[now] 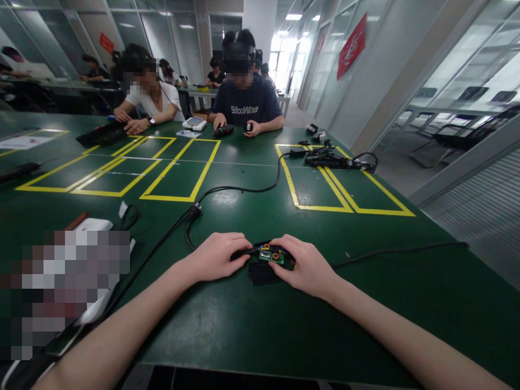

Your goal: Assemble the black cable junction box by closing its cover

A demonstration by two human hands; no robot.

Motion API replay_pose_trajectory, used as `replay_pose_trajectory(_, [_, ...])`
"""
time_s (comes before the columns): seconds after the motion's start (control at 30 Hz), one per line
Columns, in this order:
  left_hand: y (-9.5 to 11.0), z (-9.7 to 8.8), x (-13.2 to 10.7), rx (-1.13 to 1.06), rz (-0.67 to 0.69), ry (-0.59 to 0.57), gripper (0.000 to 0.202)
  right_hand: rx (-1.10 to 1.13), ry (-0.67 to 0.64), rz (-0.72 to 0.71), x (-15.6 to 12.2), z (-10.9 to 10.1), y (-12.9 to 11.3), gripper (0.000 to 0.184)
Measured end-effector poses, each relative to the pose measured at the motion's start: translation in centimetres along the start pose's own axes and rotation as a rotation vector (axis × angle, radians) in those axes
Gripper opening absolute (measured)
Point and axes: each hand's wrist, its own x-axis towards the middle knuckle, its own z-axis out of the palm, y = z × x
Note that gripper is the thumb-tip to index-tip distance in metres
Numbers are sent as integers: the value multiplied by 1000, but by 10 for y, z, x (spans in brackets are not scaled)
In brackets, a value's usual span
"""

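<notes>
A small green circuit board with copper-coloured coils sits between my two hands, just above the table. My right hand is closed on it, thumb at the near edge and fingers over the far side. At the board's left end, my left hand pinches a black cable between thumb and fingers. Below the board lies a flat black plastic case part, partly covered by my right thumb. Whether the cable is joined to the board cannot be made out.
A black power cord with a plug runs across the green table. Another cable trails right. Black adapters and cords are piled at the far right. Two people sit opposite, one near a power drill. Blurred items lie left.
</notes>
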Motion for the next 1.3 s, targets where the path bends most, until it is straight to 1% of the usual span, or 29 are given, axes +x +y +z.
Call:
replay_pose_trajectory(0.1, [1,0,-1,-63,-12,39,18,-1,15,-1,0,0,0,26])
replay_pose_trajectory(0.23, [2,-4,-2,-127,-33,80,12,-24,88,-11,0,2,2,42])
replay_pose_trajectory(0.3, [3,-4,-3,-139,-32,81,11,-40,102,3,0,3,4,50])
replay_pose_trajectory(0.37, [3,-4,-3,-146,-35,85,11,-49,106,7,0,4,5,53])
replay_pose_trajectory(0.47, [1,-3,-2,-142,-47,89,11,-45,99,-9,1,5,6,53])
replay_pose_trajectory(0.57, [-1,-3,-1,-112,-64,56,11,-37,89,-14,1,5,7,52])
replay_pose_trajectory(0.8, [-2,-7,0,-76,-64,-7,12,-40,69,39,0,7,0,48])
replay_pose_trajectory(0.93, [-3,-8,-1,-42,-62,-32,13,-36,98,12,0,9,0,56])
replay_pose_trajectory(1.03, [-4,-9,-1,1,-52,-35,16,-19,89,-21,0,8,1,59])
replay_pose_trajectory(1.17, [-5,-9,1,67,-51,-25,19,-14,72,-57,2,7,1,54])
replay_pose_trajectory(1.3, [-7,-7,2,109,-53,-34,20,-43,93,-35,5,9,2,45])
